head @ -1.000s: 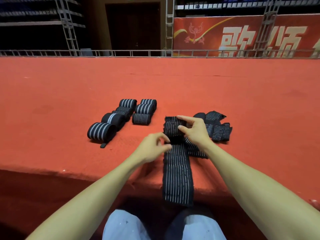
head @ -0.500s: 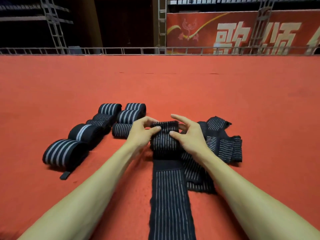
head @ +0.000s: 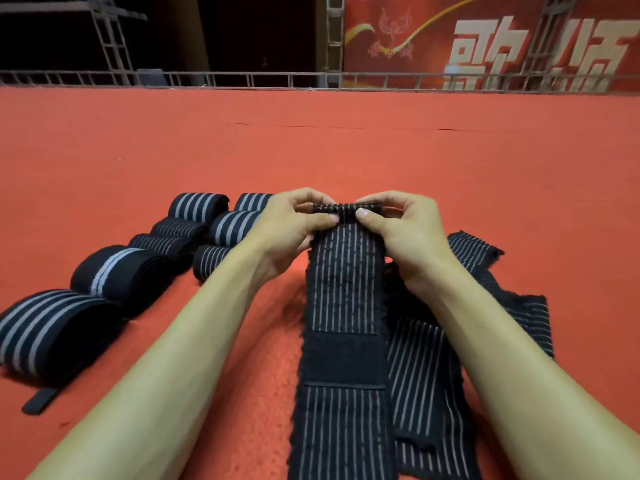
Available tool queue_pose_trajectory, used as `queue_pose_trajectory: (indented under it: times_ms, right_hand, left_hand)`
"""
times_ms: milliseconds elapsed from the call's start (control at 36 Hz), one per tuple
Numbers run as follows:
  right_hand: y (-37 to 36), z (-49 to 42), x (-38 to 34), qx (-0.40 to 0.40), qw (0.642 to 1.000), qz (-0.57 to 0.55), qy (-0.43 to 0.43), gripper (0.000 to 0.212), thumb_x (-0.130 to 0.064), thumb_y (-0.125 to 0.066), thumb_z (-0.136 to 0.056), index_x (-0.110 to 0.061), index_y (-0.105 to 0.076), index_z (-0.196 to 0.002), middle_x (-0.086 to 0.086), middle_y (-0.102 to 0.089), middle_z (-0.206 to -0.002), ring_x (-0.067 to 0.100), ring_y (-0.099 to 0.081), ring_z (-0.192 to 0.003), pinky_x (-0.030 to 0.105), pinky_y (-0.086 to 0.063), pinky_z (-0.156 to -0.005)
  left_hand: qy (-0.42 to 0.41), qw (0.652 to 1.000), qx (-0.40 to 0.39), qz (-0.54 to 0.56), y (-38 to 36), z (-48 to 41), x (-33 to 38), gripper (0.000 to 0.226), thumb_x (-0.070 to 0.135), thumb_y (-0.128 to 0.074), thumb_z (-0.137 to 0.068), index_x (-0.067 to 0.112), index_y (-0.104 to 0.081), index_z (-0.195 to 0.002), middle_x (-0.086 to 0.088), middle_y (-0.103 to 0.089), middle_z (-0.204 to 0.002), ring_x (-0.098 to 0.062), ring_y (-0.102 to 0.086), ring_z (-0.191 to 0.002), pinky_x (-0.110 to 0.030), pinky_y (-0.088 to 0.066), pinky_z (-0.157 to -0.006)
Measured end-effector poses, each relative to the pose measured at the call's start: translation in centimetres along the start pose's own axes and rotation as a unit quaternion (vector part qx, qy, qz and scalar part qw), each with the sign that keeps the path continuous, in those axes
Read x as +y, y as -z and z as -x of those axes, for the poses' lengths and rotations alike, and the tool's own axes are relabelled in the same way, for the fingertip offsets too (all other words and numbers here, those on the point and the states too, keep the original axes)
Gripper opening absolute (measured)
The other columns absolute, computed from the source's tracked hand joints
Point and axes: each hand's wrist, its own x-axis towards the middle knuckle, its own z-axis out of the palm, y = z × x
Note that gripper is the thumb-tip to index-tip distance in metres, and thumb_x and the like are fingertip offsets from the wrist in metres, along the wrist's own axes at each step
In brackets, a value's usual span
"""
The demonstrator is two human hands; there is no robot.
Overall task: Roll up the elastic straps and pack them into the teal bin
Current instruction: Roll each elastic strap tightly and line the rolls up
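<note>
Head view: strap point(head: 344, 289), far end rolled
Left hand point(head: 289, 230): fingers point(head: 323, 220) pinching that roll
Right hand point(head: 407, 230): same pinch
Rolled straps point(head: 121, 271): left side

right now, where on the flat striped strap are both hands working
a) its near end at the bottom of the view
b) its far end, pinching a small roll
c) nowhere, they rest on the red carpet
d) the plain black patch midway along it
B: the left hand and right hand both pinch the small rolled far end of the striped elastic strap, while its plain black patch lies untouched nearer the camera.
</note>
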Motion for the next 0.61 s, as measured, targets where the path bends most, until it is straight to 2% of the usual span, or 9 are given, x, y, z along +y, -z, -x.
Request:
queue_pose_trajectory:
  times_ms: [83, 167, 306, 417, 500, 556, 611]
  right_hand:
    - [0.1, 0.0, -0.5, -0.006, 0.997, -0.062, -0.037, 0.017, 0.0, -0.066, -0.09, -0.014, -0.072, -0.082, 0.001, -0.068, -0.072, 0.012, -0.061, -0.056, 0.018, -0.042, -0.043]
    - [0.1, 0.2, -0.9, -0.026, 0.995, -0.086, -0.051, 0.015, 0.001, -0.065, -0.09, -0.012, -0.071, -0.086, 0.001, -0.067, -0.072, 0.012, -0.062, -0.055, 0.018, -0.043, -0.043]
    - [0.1, 0.4, -1.7, -0.05, 0.992, -0.109, -0.048, 0.008, -0.006, -0.068, -0.09, -0.013, -0.071, -0.092, 0.0, -0.068, -0.076, 0.012, -0.066, -0.063, 0.02, -0.047, -0.046]
    - [0.0, 0.5, -2.0, -0.052, 0.99, -0.122, -0.039, 0.006, -0.012, -0.07, -0.09, -0.018, -0.072, -0.088, -0.001, -0.068, -0.074, 0.012, -0.064, -0.062, 0.02, -0.046, -0.045]
    - [-0.1, 0.7, -2.0, -0.046, 0.989, -0.133, -0.041, 0.009, -0.009, -0.069, -0.09, -0.014, -0.07, -0.083, 0.004, -0.065, -0.071, 0.012, -0.061, -0.055, 0.02, -0.044, -0.042]
    - [0.1, 0.6, -2.0, -0.036, 0.99, -0.129, -0.034, 0.012, -0.006, -0.069, -0.089, -0.012, -0.069, -0.079, 0.007, -0.066, -0.072, 0.014, -0.061, -0.056, 0.022, -0.049, -0.048]
    - [0.3, 0.5, -1.9, -0.032, 0.991, -0.128, -0.027, 0.014, -0.002, -0.069, -0.088, -0.01, -0.068, -0.076, 0.009, -0.067, -0.072, 0.016, -0.063, -0.059, 0.025, -0.053, -0.055]
  left_hand:
    - [-0.004, 1.0, -0.025, -0.007, 0.6, -0.2, 0.7, 0.015, -0.005, -0.063, -0.089, 0.008, -0.064, -0.082, -0.01, -0.061, -0.087, -0.009, -0.064, -0.067, -0.018, -0.05, -0.057]
    - [-0.04, 0.998, -0.003, -0.051, 1.1, -0.2, 1.1, 0.017, -0.006, -0.066, -0.087, 0.009, -0.068, -0.079, -0.017, -0.059, -0.095, -0.018, -0.063, -0.077, -0.018, -0.052, -0.06]
    - [-0.097, 0.992, 0.018, -0.082, 1.0, 0.1, 1.4, 0.017, -0.006, -0.069, -0.085, 0.009, -0.068, -0.077, -0.009, -0.064, -0.079, -0.014, -0.061, -0.066, -0.021, -0.05, -0.059]
    - [-0.142, 0.981, 0.037, -0.127, 0.7, 0.3, 1.6, 0.014, -0.003, -0.072, -0.084, 0.01, -0.071, -0.08, 0.001, -0.068, -0.063, -0.008, -0.059, -0.055, -0.02, -0.047, -0.055]
    - [-0.164, 0.974, 0.042, -0.152, 0.4, 0.4, 1.4, 0.015, 0.0, -0.073, -0.083, 0.015, -0.072, -0.08, 0.003, -0.069, -0.065, -0.011, -0.06, -0.059, -0.025, -0.049, -0.058]
    - [-0.172, 0.972, 0.033, -0.16, 0.2, 0.4, 1.2, 0.019, -0.001, -0.073, -0.083, 0.018, -0.071, -0.08, 0.003, -0.071, -0.072, -0.015, -0.063, -0.066, -0.033, -0.053, -0.065]
    - [-0.17, 0.972, 0.023, -0.158, -0.1, 0.5, 1.1, 0.02, -0.001, -0.072, -0.084, 0.019, -0.07, -0.08, 0.003, -0.071, -0.075, -0.014, -0.064, -0.069, -0.032, -0.053, -0.067]
